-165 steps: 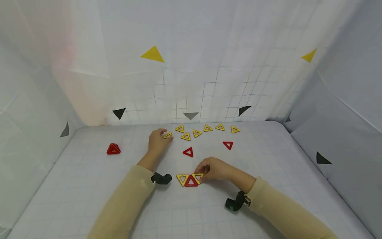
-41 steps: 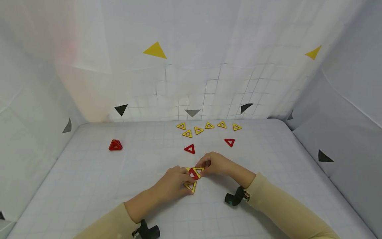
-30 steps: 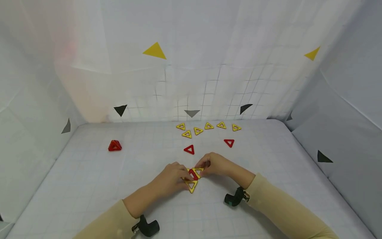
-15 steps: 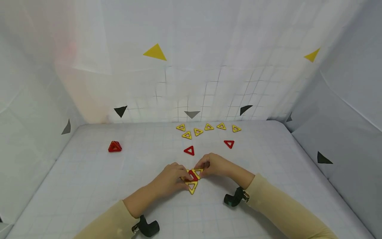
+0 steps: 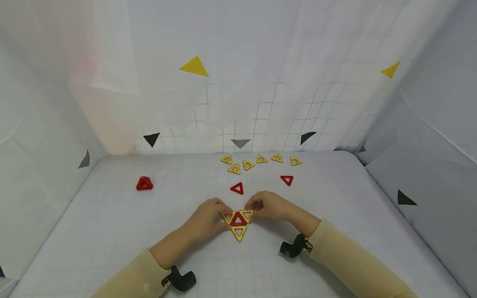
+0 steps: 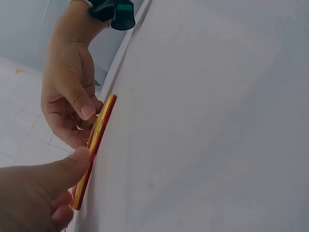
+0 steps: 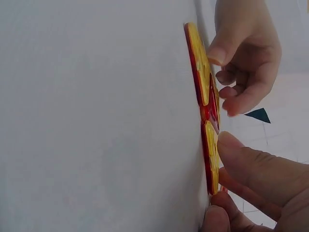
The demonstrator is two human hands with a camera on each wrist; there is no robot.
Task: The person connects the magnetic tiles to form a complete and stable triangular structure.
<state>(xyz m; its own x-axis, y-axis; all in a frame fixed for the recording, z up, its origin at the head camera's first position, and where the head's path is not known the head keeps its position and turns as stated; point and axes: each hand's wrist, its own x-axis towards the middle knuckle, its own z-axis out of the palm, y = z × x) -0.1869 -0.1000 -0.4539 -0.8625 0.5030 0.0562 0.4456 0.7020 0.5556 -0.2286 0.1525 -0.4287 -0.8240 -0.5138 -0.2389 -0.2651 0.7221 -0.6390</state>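
Observation:
A red magnetic triangle tile [image 5: 238,224] lies flat mid-table, with a yellow triangle tile along each of its three sides. My left hand [image 5: 206,219] pinches the left yellow tile [image 5: 232,218] between thumb and fingers. Across from it, my right hand [image 5: 272,205] pinches the right yellow tile [image 5: 244,217] at its outer corners. The near yellow tile [image 5: 235,234] points toward me, untouched. Seen nearly edge-on in the right wrist view, a yellow tile [image 7: 197,63] and the others lie in line along the tabletop, my right thumb [image 7: 231,147] against one of them.
Loose yellow triangle tiles [image 5: 262,159], several in all, are spread along the back. Two red triangle tiles lie nearer, one left [image 5: 237,188] and one right [image 5: 287,180]. A red pyramid-shaped piece [image 5: 144,183] stands far left. White cloth walls [image 5: 238,103] enclose the table.
My left hand brought a yellow tile from the back row to the red tile's near side, then shifted left onto the left yellow tile. My right hand stays at the right yellow tile.

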